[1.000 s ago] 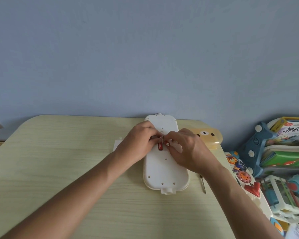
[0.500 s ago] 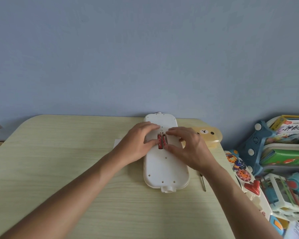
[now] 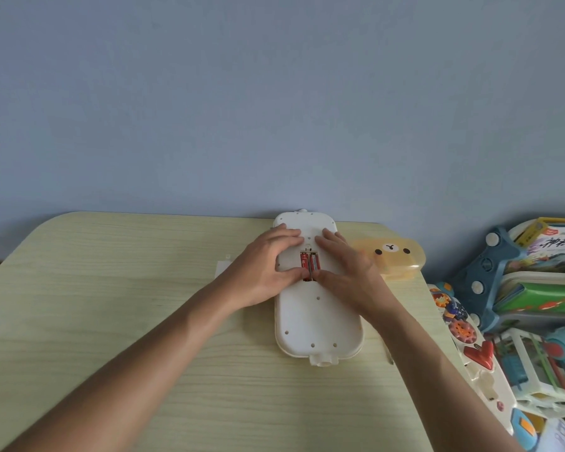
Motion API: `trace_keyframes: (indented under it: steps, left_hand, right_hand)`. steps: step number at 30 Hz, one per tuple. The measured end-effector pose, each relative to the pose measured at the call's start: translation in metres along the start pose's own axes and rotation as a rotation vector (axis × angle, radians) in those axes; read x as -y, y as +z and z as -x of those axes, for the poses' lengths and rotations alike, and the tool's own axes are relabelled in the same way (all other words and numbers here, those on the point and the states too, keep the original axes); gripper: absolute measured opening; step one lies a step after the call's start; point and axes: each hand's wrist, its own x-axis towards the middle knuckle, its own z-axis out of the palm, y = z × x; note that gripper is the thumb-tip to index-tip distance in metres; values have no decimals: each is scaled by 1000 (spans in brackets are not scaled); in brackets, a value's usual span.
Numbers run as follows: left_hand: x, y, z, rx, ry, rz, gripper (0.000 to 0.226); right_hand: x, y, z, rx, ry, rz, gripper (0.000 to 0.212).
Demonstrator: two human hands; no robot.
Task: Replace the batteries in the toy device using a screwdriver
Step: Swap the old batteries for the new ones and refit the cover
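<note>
Head view, both hands spread flat on white toy, left hand, right hand, thumbs hiding ends of two red batteries

A pale wood table carries the white toy (face down), a bear box far right, and a white cover left of it.

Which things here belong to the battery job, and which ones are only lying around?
Part of the job:
- white toy device, lying back side up
- two red batteries in its open compartment
- left hand and right hand, resting flat on the device
- thin tool, probably the screwdriver, mostly hidden

Lying about:
- yellow bear case
- pile of toys and books beside the table
</note>
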Motion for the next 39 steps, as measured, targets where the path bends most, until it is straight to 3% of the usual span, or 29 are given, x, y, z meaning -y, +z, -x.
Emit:
trace_keyframes:
  steps: [7, 10, 14, 18, 27, 33, 39]
  left_hand:
    - [-3, -8, 2, 37, 2, 14, 66]
    - [3, -30, 9, -2, -1, -21, 57]
    - [30, -61, 23, -15, -186, -122, 51]
    - [45, -66, 33, 98, -322, -141, 66]
    - [40, -63, 26, 27, -377, -22, 35]
    - [-9, -48, -9, -130, -188, 388, 22]
    - [-33, -22, -31, 2, -66, 339, 24]
  right_hand:
    - [1, -2, -1, 6, 15, 30, 65]
    - [2, -9, 4, 63, 14, 4, 75]
    - [4, -16, 8, 165, -16, 118, 102]
    - [3, -16, 8, 159, -39, 113, 105]
    - [0, -15, 8, 168, -53, 78, 105]
    - [-4, -14, 8, 163, -55, 63, 106]
    - [-4, -14, 5, 209, -165, 53, 91]
